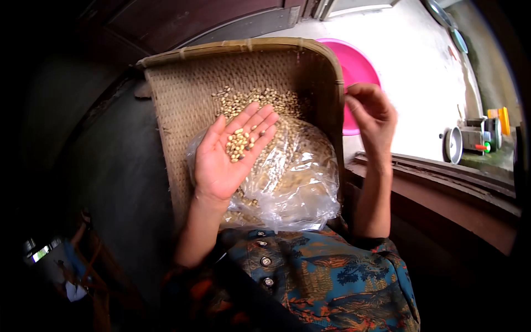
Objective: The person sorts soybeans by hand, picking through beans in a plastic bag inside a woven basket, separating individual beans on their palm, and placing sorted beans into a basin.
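Note:
My left hand (213, 171) is palm up over the woven basket, with fingers stretched out. A small pile of pale yellow beans (237, 145) lies on its palm and fingers, a few of them darker. My right hand (375, 119) is raised by the basket's right rim, beside the pink basin; its thumb and forefinger are pinched together, and I cannot make out anything between them. Under my left hand a clear plastic bag (301, 191) of beans rests in the woven basket (182, 105). Loose beans (265, 99) are spread beyond the bag.
The basket sits against my patterned jacket (332, 276). A bright pink basin (354, 66) stands on the pale floor behind its right rim. To the right are a wooden sill (442, 199) and a metal pan (454, 145) beside other items. A dark wooden door (182, 22) is at the top left.

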Demonstrator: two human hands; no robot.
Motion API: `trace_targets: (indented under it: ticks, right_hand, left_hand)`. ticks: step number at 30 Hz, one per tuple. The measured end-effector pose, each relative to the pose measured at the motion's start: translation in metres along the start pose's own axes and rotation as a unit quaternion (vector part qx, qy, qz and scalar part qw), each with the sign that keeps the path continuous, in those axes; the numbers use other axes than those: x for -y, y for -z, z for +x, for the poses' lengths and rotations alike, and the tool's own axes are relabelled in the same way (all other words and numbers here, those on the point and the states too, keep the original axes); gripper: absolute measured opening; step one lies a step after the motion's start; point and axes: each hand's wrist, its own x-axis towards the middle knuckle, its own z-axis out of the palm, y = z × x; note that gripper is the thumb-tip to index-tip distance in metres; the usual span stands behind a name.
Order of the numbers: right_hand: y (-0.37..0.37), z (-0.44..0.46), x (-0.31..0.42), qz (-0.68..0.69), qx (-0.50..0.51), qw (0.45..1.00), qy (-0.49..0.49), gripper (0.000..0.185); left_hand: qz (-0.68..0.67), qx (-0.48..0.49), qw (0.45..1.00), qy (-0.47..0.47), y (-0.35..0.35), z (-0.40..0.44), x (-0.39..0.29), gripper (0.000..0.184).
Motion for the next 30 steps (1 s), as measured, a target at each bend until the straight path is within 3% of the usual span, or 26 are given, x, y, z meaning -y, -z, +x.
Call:
trace_targets:
  ticks: [1,3,4,5,7,10,17,23,26,30]
  right_hand:
    - [0.008,0.007,0.003,-0.320,-0.045,0.936,0.141,0.020]
    - [0.008,0.006,0.013,-0.466,-0.079,0.851,0.230,0.022]
    - [0.002,-0.001,0.025,-0.335,0.002,0.931,0.144,0.021]
    - [-0.009,-0.012,0.036,-0.194,0.084,0.976,0.050,0.021]
    - [-0.031,-0.025,0.039,-0.117,0.186,0.974,0.064,0.021]
    - [-0.058,-0.031,0.025,-0.143,0.189,0.961,0.145,0.021]
    - [-0.073,-0.028,0.020,-0.140,0.207,0.953,0.174,0.030]
    - [-0.086,-0.027,0.024,-0.236,0.229,0.912,0.246,0.026]
    - [-0.085,-0.028,0.031,-0.282,0.265,0.893,0.230,0.024]
    - [-0.080,-0.025,0.029,-0.214,0.288,0.919,0.163,0.017]
  left_hand:
    - [-0.003,0.001,1.000,0.000,0.000,0.001,0.000,0.056]
    - [-0.001,0.004,1.000,0.001,0.001,0.003,0.001,0.056]
    - [-0.001,0.009,1.000,0.001,0.001,0.004,0.002,0.056]
    - [-0.002,0.012,1.000,0.003,0.002,0.004,0.003,0.057]
    - [0.005,0.006,1.000,0.002,0.001,0.006,0.004,0.058]
    - [0.010,0.011,1.000,0.006,0.002,0.003,0.005,0.059]
    - [0.106,-0.014,0.994,-0.007,0.003,0.005,0.005,0.060]
    - [0.127,-0.020,0.992,0.006,0.004,0.001,0.006,0.057]
    - [0.130,-0.056,0.990,0.010,0.006,-0.001,0.007,0.057]
    - [0.130,-0.073,0.989,0.009,0.012,0.000,0.008,0.056]
